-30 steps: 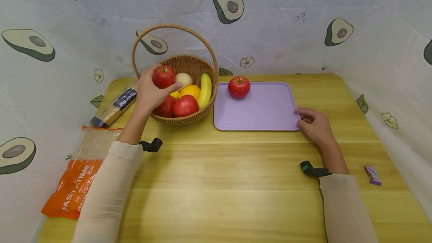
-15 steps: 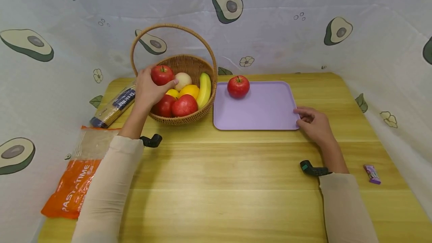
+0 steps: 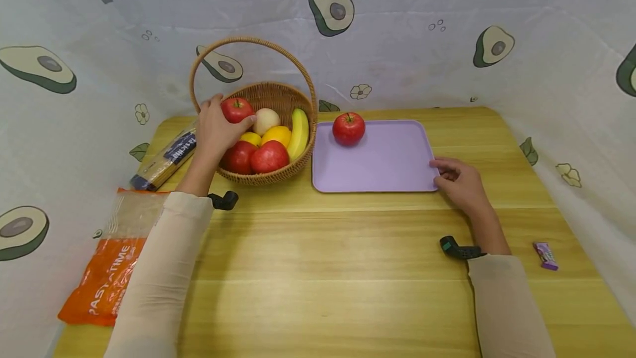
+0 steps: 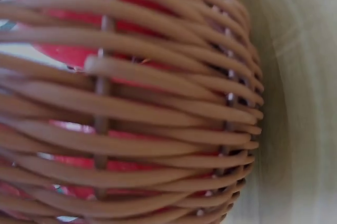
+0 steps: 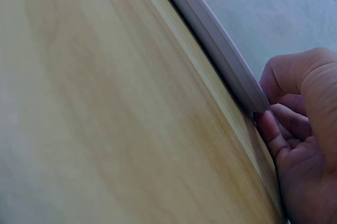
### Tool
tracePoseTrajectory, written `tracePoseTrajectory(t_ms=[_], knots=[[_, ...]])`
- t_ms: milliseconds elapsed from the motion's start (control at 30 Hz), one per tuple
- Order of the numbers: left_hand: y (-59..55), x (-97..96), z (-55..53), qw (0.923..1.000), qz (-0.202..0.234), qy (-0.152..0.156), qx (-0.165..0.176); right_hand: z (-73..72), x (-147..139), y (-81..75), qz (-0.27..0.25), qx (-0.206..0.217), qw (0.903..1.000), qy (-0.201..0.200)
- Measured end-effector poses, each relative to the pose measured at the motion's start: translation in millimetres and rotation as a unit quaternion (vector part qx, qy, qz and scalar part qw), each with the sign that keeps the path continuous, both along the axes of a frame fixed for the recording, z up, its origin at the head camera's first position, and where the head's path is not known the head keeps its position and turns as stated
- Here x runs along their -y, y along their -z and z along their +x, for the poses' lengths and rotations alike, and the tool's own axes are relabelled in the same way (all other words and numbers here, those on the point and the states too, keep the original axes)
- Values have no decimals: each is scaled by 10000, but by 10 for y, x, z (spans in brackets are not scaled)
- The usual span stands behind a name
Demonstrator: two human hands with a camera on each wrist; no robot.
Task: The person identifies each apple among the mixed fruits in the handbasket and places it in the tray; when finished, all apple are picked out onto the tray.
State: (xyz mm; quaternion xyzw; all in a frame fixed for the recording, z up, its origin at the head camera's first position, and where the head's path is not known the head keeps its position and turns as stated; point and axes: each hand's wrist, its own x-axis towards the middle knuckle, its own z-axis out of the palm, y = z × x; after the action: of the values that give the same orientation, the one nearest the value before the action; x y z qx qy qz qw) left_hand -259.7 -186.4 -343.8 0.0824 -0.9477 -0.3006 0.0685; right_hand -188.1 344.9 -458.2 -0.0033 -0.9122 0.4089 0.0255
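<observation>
The left hand had fingers and thumb curled round a round red apple inside a brown wicker basket, its tall arched handle close by, a round cream fruit crowding rightward. The right hand pinched a flat lilac tray's right edge. A beige sleeve partly hid the clear-and-orange pasta bag.

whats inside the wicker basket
The wicker basket holds three red fruits, a pale round fruit, two yellow fruits and a banana. The left hand partly covers the rear red fruit; anything beneath them is hidden.
</observation>
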Motion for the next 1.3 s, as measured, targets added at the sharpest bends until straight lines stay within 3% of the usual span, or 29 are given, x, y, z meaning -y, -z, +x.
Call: tracePoseTrajectory(t_ms=[400, 600, 900, 1133, 1300], knots=[[52, -5, -126, 9982, -29, 163, 583, 2, -1, -13, 70, -30, 10000, -7], [82, -25, -122, 9986, -125, 145, 502, -13, -7, -8, 171, -69, 9998, -28], [91, -32, -88, 9987, 143, 309, 369, 8, 1, 9, 104, -90, 9999, -57], [66, -20, -109, 9981, 91, 363, 495, 9, -3, 11, 66, -9, 10000, 14], [43, -21, -102, 9967, 317, 467, 590, 17, -6, 17, 66, -40, 10000, -2]])
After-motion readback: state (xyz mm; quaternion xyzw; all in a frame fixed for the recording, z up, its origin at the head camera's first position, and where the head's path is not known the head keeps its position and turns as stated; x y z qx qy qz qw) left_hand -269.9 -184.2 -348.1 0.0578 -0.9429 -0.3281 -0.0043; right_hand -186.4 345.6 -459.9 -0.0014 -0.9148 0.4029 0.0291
